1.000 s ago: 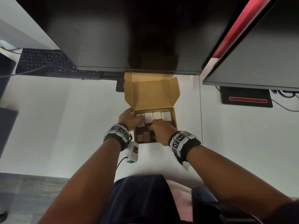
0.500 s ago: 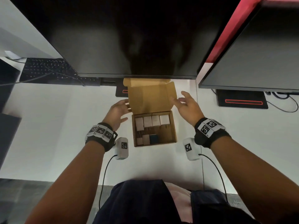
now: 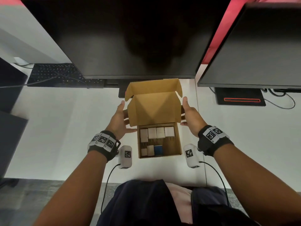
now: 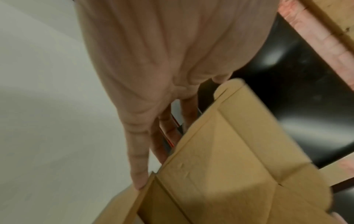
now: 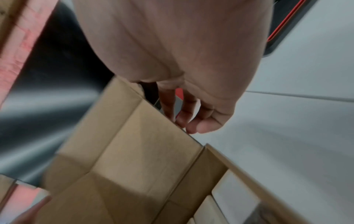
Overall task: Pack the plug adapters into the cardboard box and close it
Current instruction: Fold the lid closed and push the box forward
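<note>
two hands are bracketing the raised lid of a packed cardboard box on a white bench.

the cardboard box (image 3: 178, 139) is sitting near the middle of the bench (image 3: 57, 128), toward its front edge, with white plug adapters (image 3: 157, 132) lying in rows inside. the lid (image 3: 154, 108) is standing up at the box's far side, its hinge line running left to right. the left hand (image 3: 119, 120) is flanking the lid's left edge and the right hand (image 3: 191, 117) its right edge, both equally near. each grip is spread, fingers straight, fingertips (image 4: 139, 180) touching the side flaps, nothing pinched. the lid probably needs to be folded toward the person, over the adapters.
</note>
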`<state>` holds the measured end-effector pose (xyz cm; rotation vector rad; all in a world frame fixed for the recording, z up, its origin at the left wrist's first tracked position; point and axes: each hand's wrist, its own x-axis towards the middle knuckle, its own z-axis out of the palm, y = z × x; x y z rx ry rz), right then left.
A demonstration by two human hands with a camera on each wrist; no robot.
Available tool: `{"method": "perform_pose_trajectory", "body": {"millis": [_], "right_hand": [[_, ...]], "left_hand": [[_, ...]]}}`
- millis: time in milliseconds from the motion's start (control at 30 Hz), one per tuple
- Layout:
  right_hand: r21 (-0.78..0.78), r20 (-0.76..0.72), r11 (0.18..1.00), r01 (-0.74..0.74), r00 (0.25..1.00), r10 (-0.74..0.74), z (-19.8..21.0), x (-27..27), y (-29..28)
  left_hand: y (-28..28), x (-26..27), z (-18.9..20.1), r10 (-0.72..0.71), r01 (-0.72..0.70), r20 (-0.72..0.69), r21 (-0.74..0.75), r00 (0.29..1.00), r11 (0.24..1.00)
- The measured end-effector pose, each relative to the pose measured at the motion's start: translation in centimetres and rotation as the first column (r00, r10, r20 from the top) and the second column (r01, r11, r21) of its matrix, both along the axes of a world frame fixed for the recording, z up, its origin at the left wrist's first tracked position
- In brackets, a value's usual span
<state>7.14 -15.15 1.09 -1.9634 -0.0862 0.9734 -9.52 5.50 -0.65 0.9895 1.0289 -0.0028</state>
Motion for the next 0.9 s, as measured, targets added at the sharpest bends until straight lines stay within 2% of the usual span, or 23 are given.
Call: {"method": "perform_pose_trajectory", "body": {"millis": [100, 167, 267, 333, 400, 567, 633, 733, 800, 833, 900], "right_hand": [[0.103, -0.056, 0.991, 0.081, 0.996, -0.075, 0.5, -0.2, -0.5], [0.158, -0.088, 0.982, 0.103, 0.992, -0.09, 0.8, -0.3, -1.1], [0.203, -0.157, 0.965, 0.164, 0.978, -0.133, 0.6, -0.3, -2.3], [0.233, -0.205, 0.948, 0.217, 0.964, -0.17, 0.4, -0.4, -3.0], [0.247, -0.227, 0.938, 0.242, 0.956, -0.186, 0.3, -0.4, -3.4], [0.266, -0.264, 0.933, 0.24, 0.95, -0.169, -0.2, -0.3, -3.7], [0.265, -0.262, 0.937, 0.228, 0.952, -0.158, -0.5, -0.2, -4.0], [0.2, -0.182, 0.971, 0.129, 0.979, -0.093, -1.3, -0.1, -4.5], [0.101, -0.054, 0.995, 0.016, 0.998, -0.011, -2.0, -0.3, -4.8], [0.065, 0.015, 0.997, -0.032, 0.999, 0.031, -2.4, -0.5, -5.1], [0.012, 0.145, 0.991, -0.13, 0.981, 0.127, -3.5, -1.0, -5.7]], "left_hand": [[-0.6, 0.2, 0.4, 0.107, -0.106, 0.072, -0.013, 0.992, 0.994], [-1.3, 0.4, 0.4, 0.106, -0.113, 0.089, 0.071, 0.99, 0.991], [-2.1, 0.8, 0.1, -0.078, 0.072, 0.004, 0.328, 0.997, 0.942], [-2.3, 1.1, -0.3, -0.171, 0.187, -0.074, 0.419, 0.982, 0.889], [-2.4, 1.5, -0.1, -0.171, 0.197, -0.1, 0.408, 0.98, 0.891], [-2.7, 2.0, 0.9, -0.106, 0.109, -0.026, 0.225, 0.994, 0.968], [-2.5, 1.5, 1.0, -0.122, 0.12, -0.001, 0.183, 0.993, 0.976], [-2.0, 0.9, 0.8, -0.154, 0.15, 0.019, 0.138, 0.988, 0.979], [-1.9, 0.8, 0.1, -0.188, 0.188, -0.018, 0.195, 0.982, 0.963], [-1.8, 0.8, -0.5, -0.228, 0.229, -0.036, 0.279, 0.973, 0.933], [-1.5, 0.5, -1.8, -0.342, 0.359, -0.126, 0.479, 0.931, 0.801]]}}
